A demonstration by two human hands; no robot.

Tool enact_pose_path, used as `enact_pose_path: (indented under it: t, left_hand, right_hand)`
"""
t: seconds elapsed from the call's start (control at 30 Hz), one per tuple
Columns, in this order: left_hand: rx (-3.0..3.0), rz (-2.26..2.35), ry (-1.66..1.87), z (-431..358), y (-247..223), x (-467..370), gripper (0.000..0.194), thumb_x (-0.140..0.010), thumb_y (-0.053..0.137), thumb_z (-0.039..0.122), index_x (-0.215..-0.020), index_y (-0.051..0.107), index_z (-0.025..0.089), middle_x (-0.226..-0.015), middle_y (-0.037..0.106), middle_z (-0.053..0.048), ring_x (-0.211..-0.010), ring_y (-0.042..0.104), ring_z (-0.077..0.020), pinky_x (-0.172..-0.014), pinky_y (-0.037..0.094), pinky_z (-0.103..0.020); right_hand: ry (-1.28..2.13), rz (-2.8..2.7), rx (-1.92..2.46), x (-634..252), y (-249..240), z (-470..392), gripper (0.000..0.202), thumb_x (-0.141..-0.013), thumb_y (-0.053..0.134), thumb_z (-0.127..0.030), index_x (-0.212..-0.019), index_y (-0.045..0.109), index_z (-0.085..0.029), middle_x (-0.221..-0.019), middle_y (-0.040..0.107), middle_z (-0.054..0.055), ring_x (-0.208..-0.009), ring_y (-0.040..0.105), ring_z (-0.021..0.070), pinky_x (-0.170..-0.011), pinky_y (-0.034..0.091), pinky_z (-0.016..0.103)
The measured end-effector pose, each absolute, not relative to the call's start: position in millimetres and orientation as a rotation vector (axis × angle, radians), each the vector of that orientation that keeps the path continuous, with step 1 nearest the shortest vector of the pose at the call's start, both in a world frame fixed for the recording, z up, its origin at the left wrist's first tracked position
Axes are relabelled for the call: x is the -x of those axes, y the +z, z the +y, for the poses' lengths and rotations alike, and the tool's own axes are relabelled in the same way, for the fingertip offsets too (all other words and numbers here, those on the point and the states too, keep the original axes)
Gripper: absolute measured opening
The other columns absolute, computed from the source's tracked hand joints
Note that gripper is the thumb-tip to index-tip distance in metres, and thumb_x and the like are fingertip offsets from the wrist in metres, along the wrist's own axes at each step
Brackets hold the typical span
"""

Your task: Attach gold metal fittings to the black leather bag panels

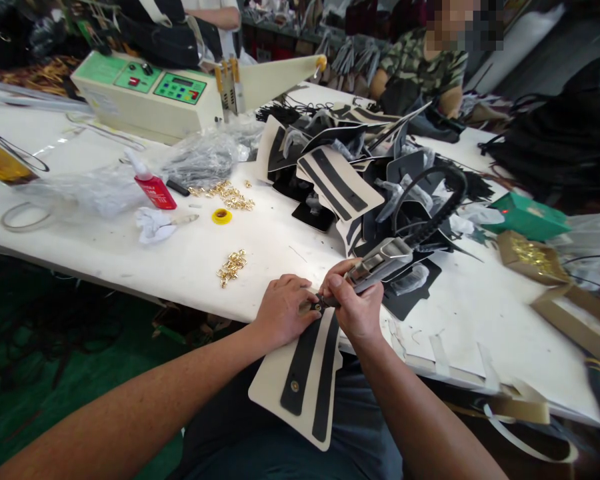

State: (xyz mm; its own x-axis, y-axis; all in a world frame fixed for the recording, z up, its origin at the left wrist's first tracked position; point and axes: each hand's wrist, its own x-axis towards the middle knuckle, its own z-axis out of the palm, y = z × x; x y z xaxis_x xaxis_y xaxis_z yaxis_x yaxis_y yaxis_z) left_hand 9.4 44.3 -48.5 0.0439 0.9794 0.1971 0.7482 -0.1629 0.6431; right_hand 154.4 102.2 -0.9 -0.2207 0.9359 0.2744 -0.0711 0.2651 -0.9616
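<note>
My right hand is wrapped round a grey power screwdriver with a black coiled cord. The tool's tip points down and left at a small dark fitting by my left fingertips. My left hand grips the far end of a cream panel with two black strips. This panel lies over my lap, its far end at the table edge. A round metal fastener sits in the left strip near the close end. The tip's exact contact is hidden by my fingers.
Small gold fittings lie left of my hands, more farther back. Beyond are yellow tape, a red bottle and a machine. Similar panels pile up ahead. Cardboard boxes stand right. Two people are across the table.
</note>
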Motion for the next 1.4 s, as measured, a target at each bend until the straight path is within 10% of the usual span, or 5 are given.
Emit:
enact_pose_path:
  t: [0.9,1.4]
  left_hand:
    - [-1.99,1.765,0.759,45.4,-46.5,-11.3,0.019,-0.086,0.079,0.036,-0.103,0.078,0.029,-0.127,0.072,-0.003,-0.126,0.057,-0.0296,-0.103,0.046,-0.048]
    - [-2.011,1.826,0.679,40.6,-36.7,-16.4,0.025,-0.086,0.079,0.035,-0.109,0.076,0.025,-0.126,0.071,-0.006,-0.123,0.059,-0.0311,-0.102,0.049,-0.046]
  right_hand:
    - [1.226,-1.567,0.847,-152.7,-11.7,106.4,0.017,-0.083,0.068,-0.027,-0.071,0.057,-0.022,-0.059,0.059,-0.003,-0.051,0.053,0.0132,-0.05,0.045,0.026]
    - [1.212,-1.561,0.965,-147.4,7.0,94.3,0.038,-0.079,0.08,-0.049,-0.068,0.058,-0.019,-0.057,0.056,-0.002,-0.052,0.051,0.0133,-0.052,0.043,0.026]
